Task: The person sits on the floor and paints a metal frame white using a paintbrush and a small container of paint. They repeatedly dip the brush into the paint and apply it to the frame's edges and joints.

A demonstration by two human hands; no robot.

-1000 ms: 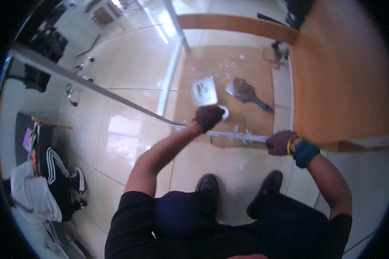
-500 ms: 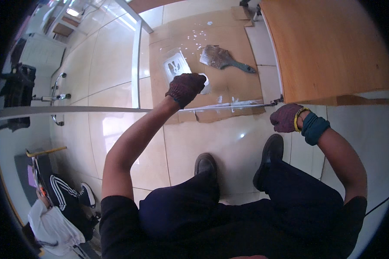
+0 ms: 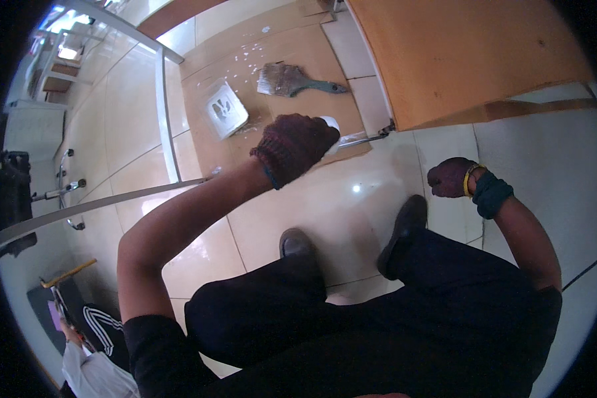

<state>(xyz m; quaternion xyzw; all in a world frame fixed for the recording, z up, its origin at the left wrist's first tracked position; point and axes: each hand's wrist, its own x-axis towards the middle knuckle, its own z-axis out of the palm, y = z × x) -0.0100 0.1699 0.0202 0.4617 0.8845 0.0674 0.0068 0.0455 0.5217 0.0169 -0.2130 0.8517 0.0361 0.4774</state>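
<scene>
My left hand (image 3: 297, 149), in a dark knitted glove, is closed around a white rounded object (image 3: 330, 126) that shows past its fingers; its kind is mostly hidden. The hand is above the near edge of a brown cardboard sheet (image 3: 245, 166), beside the metal bar of a table frame. On the cardboard lie a shallow white tray (image 3: 235, 119) smeared with white paint and a wide flat paintbrush (image 3: 285, 79) with a dark handle. My right hand (image 3: 451, 177), gloved the same way with a yellow band at the wrist, is curled into a fist above the floor, touching nothing visible.
A wooden panel (image 3: 471, 60) stands at the upper right. A pale metal frame (image 3: 168, 119) crosses the left side. White paint spots (image 3: 249, 53) dot the cardboard. Another person (image 3: 93, 361) sits at the lower left. My shoes (image 3: 298, 244) rest on tiled floor.
My left hand has moved from beside the tray to the right and nearer, with the white object. The view has shifted right. My right hand stays curled, now farther from the panel.
</scene>
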